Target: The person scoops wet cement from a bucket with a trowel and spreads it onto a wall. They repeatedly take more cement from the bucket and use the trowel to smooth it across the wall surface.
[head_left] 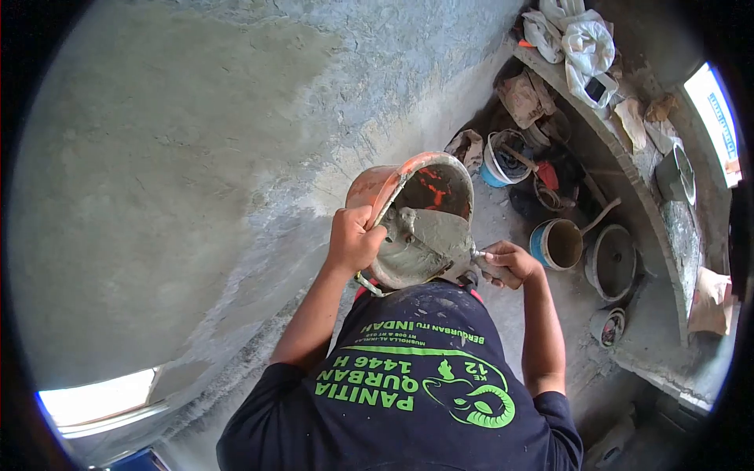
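My left hand (356, 239) grips the rim of an orange bucket (371, 188), its thumb over the edge. The bucket is tilted toward me, close against my body. Wet grey mortar (404, 257) lies along its lower inside wall, and smears coat the rest. In my right hand (509, 264) is the handle of a trowel (441, 235), fingers wrapped round it. The trowel's mortar-coated blade reaches into the bucket over the mortar.
A partly wet plastered wall (196, 133) rises at left. On the floor at right stand a blue-white bucket (493, 169), another bucket (559, 243) and a round basin (613, 263). White plastic bags (587, 49) lie on a concrete ledge (628, 161).
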Demonstrator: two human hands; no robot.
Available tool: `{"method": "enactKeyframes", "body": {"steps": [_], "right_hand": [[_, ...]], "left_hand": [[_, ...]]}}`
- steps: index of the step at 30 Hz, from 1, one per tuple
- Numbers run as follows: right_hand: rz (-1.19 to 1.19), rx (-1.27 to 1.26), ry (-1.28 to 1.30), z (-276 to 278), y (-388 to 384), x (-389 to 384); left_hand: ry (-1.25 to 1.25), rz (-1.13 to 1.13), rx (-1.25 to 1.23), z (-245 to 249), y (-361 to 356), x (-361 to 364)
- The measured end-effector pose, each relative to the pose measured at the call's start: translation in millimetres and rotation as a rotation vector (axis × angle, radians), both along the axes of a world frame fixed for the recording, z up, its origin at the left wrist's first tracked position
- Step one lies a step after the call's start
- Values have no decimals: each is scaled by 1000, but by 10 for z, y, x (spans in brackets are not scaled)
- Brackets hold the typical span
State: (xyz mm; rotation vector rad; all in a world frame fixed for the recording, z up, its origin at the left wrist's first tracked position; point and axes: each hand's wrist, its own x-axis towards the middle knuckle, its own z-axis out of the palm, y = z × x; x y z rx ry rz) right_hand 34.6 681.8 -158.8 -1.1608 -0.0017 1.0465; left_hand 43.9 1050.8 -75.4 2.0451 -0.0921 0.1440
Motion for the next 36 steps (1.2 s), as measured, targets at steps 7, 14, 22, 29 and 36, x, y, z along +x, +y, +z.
{"method": "enactKeyframes", "body": {"steps": [7,14,22,29,36], "right_hand": [[-6,-11,-22,-195,-51,18],[-73,72,4,-210,-165,-3],[-127,181,-8,-253,-255,-71],[-147,92,64,-452,-296,-163],[-80,-216,129,-1157,-220,-173]], "left_hand": [[-35,-44,48,32,-55,146],[-44,-32,56,71,-113,219],[6,10,-15,-20,-136,293],[192,90,-113,-262,-68,389],[353,146,122,-1466,-38,369]]}}
